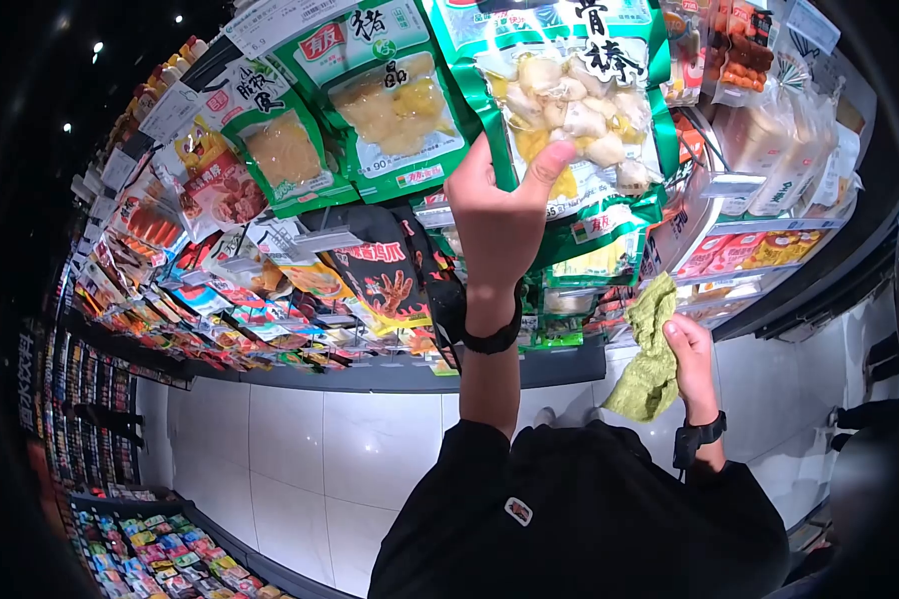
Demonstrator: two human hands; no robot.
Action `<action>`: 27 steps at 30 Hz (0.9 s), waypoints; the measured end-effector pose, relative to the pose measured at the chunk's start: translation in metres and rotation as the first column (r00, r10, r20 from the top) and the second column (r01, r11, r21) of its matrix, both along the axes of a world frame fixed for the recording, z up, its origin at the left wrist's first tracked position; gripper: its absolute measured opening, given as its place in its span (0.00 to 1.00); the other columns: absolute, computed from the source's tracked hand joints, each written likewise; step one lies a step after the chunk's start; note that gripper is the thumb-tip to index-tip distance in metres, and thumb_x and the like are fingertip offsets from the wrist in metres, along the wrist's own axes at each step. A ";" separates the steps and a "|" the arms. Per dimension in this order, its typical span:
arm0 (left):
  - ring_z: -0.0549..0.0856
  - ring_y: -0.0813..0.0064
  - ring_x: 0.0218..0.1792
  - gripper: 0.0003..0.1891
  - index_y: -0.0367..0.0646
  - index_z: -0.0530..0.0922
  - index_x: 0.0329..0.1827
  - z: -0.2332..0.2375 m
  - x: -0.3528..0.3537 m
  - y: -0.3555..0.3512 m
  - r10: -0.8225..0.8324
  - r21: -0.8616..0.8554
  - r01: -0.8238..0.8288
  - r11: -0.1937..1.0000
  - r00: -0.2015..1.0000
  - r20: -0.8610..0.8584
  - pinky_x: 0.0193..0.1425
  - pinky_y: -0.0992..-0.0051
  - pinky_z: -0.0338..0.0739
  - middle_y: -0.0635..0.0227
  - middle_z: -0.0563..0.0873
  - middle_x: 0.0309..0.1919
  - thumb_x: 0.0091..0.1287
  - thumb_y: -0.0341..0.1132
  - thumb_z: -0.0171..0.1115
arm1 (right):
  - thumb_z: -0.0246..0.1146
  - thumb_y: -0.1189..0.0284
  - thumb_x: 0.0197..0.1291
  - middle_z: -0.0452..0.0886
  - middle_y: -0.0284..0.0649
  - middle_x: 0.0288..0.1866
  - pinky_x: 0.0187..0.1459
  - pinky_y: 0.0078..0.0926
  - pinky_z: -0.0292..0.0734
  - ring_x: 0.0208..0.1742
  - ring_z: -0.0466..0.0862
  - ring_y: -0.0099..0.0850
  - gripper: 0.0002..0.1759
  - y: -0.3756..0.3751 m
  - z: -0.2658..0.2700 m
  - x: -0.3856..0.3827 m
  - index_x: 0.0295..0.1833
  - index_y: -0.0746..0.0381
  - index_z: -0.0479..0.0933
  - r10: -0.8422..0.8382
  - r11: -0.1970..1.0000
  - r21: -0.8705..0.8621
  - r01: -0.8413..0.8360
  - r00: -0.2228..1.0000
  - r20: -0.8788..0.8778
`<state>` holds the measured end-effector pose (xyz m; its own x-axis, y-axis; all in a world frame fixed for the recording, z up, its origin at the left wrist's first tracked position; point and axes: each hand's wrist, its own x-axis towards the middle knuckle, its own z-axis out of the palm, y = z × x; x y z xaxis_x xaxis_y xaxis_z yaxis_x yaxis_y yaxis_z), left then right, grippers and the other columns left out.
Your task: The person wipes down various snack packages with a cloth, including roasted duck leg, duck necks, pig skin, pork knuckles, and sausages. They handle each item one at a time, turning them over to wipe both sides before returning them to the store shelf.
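My left hand (499,205) grips a green snack packet (584,115) by its lower left edge, the thumb on the clear front and the fingers hidden behind it. Pale chunks with yellow pieces show through the packet's window. Lower on the right, my right hand (691,359) is closed around a crumpled yellow-green cloth (649,354), which hangs beside the shelf edge. Left of my left hand hang two more green packets, a larger one (385,115) and a smaller one (282,155). Below them is a black packet (382,280) with a red claw picture.
Rows of hanging snack packets curve away to the left, with price tags (170,110) on the rail. To the right stands a shelf with bread bags (769,150) and pink and yellow packs (754,252). Pale floor tiles (300,449) lie below. A person's dark-clothed legs (884,409) show at the far right.
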<state>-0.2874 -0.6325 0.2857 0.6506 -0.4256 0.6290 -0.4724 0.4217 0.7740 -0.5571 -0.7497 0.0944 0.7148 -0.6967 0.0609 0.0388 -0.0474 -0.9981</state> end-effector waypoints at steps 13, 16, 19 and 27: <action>0.87 0.80 0.45 0.18 0.32 0.84 0.57 0.005 -0.004 -0.002 0.042 0.032 -0.040 0.999 0.996 -0.076 0.56 0.75 0.79 0.63 0.92 0.47 0.69 0.34 0.74 | 0.60 0.68 0.77 0.81 0.28 0.37 0.42 0.19 0.71 0.39 0.75 0.15 0.14 -0.006 -0.001 -0.009 0.46 0.69 0.82 0.047 0.998 0.038 -0.047 0.999 0.011; 0.86 0.80 0.46 0.18 0.32 0.84 0.57 0.007 -0.010 -0.001 0.027 0.051 -0.022 0.998 0.994 -0.102 0.57 0.75 0.79 0.63 0.92 0.48 0.69 0.35 0.74 | 0.60 0.67 0.77 0.79 0.27 0.36 0.41 0.19 0.70 0.38 0.74 0.15 0.14 -0.008 -0.006 -0.010 0.44 0.69 0.82 0.059 0.998 0.033 -0.059 0.998 0.010; 0.86 0.80 0.46 0.19 0.32 0.84 0.57 0.007 -0.014 -0.001 0.012 0.068 -0.005 0.998 0.993 -0.116 0.57 0.75 0.79 0.63 0.92 0.48 0.69 0.35 0.74 | 0.60 0.67 0.77 0.79 0.27 0.36 0.41 0.20 0.70 0.38 0.74 0.15 0.14 -0.007 -0.006 -0.010 0.45 0.68 0.81 0.062 0.996 0.067 -0.063 0.998 0.025; 0.86 0.80 0.46 0.18 0.32 0.85 0.56 0.009 -0.015 -0.001 0.011 0.051 -0.006 0.999 0.995 -0.101 0.58 0.75 0.78 0.64 0.92 0.48 0.69 0.36 0.74 | 0.61 0.65 0.77 0.82 0.30 0.39 0.42 0.20 0.72 0.39 0.77 0.17 0.16 -0.007 -0.010 -0.011 0.49 0.69 0.83 0.066 0.992 0.102 -0.070 0.997 0.044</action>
